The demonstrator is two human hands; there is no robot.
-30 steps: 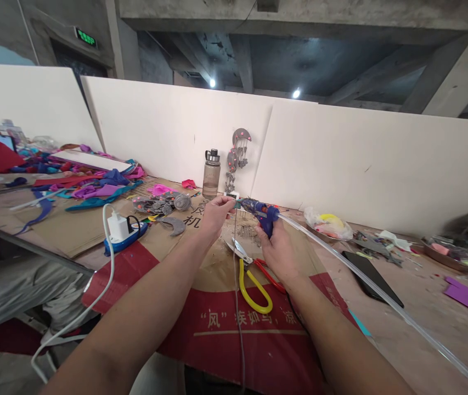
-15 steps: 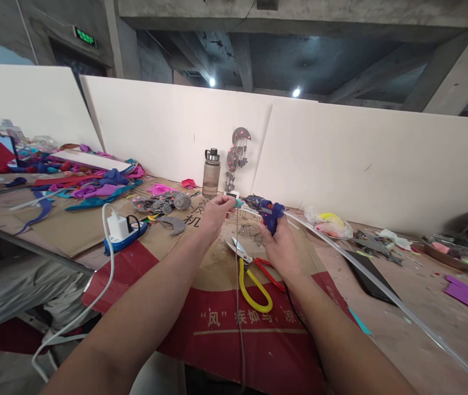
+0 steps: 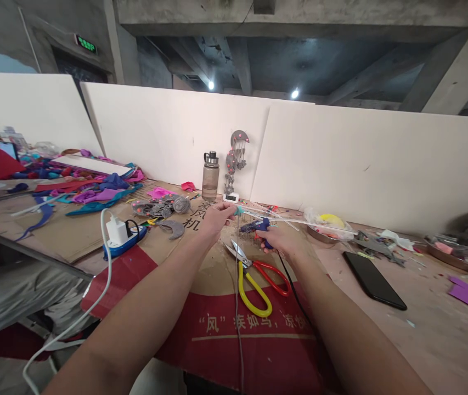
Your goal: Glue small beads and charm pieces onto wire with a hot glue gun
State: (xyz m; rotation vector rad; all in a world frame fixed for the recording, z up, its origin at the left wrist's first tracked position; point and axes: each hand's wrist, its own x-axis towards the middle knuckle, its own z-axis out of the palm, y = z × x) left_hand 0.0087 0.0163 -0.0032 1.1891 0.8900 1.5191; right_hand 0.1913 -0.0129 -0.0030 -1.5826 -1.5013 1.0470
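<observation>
My left hand (image 3: 219, 217) is closed, pinching a small teal piece (image 3: 239, 210) between thumb and fingertips. From that piece a thin grey string (image 3: 237, 296) hangs down over the cardboard and past its near edge. My right hand (image 3: 278, 239) is wrapped round a blue glue gun (image 3: 261, 225), its nozzle turned left, low over the cardboard. A long clear glue stick (image 3: 320, 223) sticks out of its back, and a black cord (image 3: 293, 280) runs from it toward me. Below both hands, scissors (image 3: 254, 277) with one yellow and one red handle lie partly spread.
Printed cardboard (image 3: 204, 312) covers the table here. Behind stand a water bottle (image 3: 210, 175), a grey moon-shaped hanging ornament (image 3: 237, 153) and white panels. Left are a blue power strip (image 3: 124, 244) and grey felt pieces (image 3: 155, 207); right, a black phone (image 3: 373, 280) and a bowl (image 3: 326, 233).
My right hand has lowered the glue gun away from the teal piece, toward the cardboard, and its glue stick has swung to point right. My left hand still pinches the piece, slightly lower.
</observation>
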